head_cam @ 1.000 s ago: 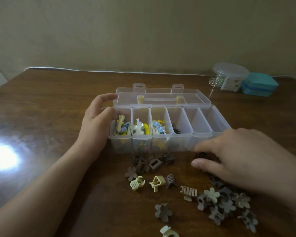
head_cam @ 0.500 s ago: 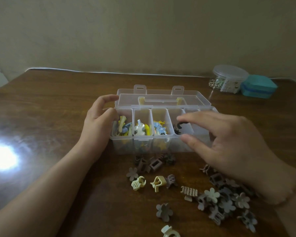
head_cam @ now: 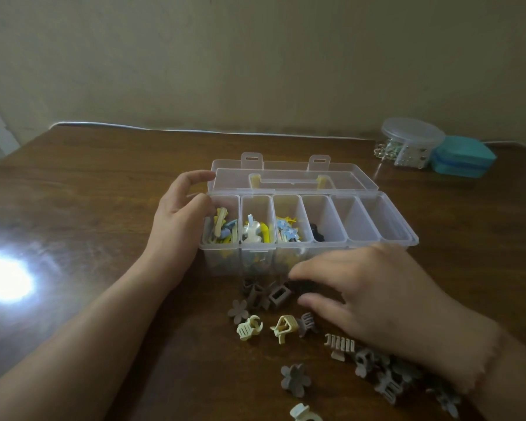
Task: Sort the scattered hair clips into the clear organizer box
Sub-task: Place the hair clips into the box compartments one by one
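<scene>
The clear organizer box (head_cam: 407, 230) stands open on the table, its lid (head_cam: 286, 177) folded back. The three left compartments hold coloured clips (head_cam: 225, 227), and the fourth holds a dark clip (head_cam: 316, 233). My left hand (head_cam: 176, 226) grips the box's left end. In front of the box, my right hand (head_cam: 377, 293) pinches a dark brown clip (head_cam: 308, 287) between index finger and thumb. Scattered nearby are brown clips (head_cam: 278, 296), cream clips (head_cam: 249, 328) and a grey flower clip (head_cam: 295, 379). My right wrist partly covers a grey pile (head_cam: 386, 384).
A round clear lidded container (head_cam: 412, 144) and a teal case (head_cam: 462, 156) sit at the table's far right. A white cable (head_cam: 195, 130) runs along the wall edge. A bright glare spot (head_cam: 3, 279) lies on the wooden table at the left.
My right hand carried a dark clip from the table to the fourth compartment, let it go there, then came back down to the clips in front of the box. My left hand stayed put.
</scene>
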Action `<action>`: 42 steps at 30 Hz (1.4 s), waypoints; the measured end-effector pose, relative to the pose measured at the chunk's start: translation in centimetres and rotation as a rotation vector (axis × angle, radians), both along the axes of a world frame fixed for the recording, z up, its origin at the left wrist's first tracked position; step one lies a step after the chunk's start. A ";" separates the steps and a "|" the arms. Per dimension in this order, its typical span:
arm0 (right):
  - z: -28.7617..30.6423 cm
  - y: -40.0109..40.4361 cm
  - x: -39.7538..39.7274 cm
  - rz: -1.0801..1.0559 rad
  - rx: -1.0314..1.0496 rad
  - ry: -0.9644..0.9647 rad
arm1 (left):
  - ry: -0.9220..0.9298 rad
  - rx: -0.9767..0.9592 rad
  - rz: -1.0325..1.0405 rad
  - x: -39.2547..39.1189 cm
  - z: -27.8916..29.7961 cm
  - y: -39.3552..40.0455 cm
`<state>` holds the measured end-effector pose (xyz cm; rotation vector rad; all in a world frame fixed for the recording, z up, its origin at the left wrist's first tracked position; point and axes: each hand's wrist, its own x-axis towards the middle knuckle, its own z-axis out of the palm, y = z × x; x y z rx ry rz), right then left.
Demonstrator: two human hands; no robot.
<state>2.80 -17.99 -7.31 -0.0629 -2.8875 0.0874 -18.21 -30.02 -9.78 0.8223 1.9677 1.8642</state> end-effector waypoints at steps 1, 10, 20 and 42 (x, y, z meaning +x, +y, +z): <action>-0.4 0.0 -0.1 0.005 0.031 -0.024 | 0.001 0.002 -0.002 0.0 0.0 0.0; 1.7 1.2 0.8 -0.020 -0.217 0.318 | -0.019 -0.021 -0.009 -0.2 -0.2 -0.2; 0.4 2.4 -0.4 -0.126 -0.119 0.429 | -0.036 -0.034 -0.011 0.0 0.1 -0.3; 1.3 2.5 0.2 -0.157 -0.209 0.436 | -0.036 -0.023 -0.028 0.0 0.2 -0.2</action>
